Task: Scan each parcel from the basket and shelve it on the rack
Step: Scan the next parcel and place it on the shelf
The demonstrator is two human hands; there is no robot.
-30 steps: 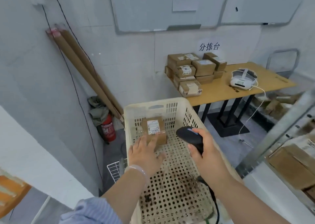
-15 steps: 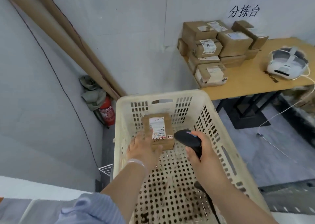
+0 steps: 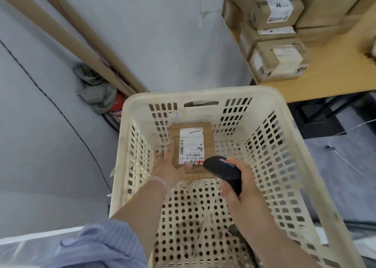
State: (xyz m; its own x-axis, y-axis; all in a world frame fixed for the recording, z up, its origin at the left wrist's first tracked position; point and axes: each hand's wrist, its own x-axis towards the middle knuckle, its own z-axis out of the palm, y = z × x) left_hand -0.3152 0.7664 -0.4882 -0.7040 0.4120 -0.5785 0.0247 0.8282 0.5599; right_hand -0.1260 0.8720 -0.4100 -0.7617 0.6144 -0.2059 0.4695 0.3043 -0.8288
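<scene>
the small brown cardboard parcel with a white printed label [image 3: 193, 148] sits at the 12 o'clock end of the cream perforated plastic basket [image 3: 203, 92], label up towards the camera; no other parcel shows in the basket

a second ago it lay under a flat palm; now the left hand [image 3: 167, 166], at the parcel's 7 o'clock, grips it, thumb across the lower front and fingers round the left edge

the black handheld scanner [image 3: 222, 171] has closed in to the label's 4 o'clock corner, with the right hand [image 3: 239, 183] curled tight round its handle, so the scan looks imminent and shelving not yet begun

at the basket's 1 o'clock, stacked brown cardboard boxes [image 3: 278, 29] rest on a wooden table [image 3: 335, 74]
</scene>
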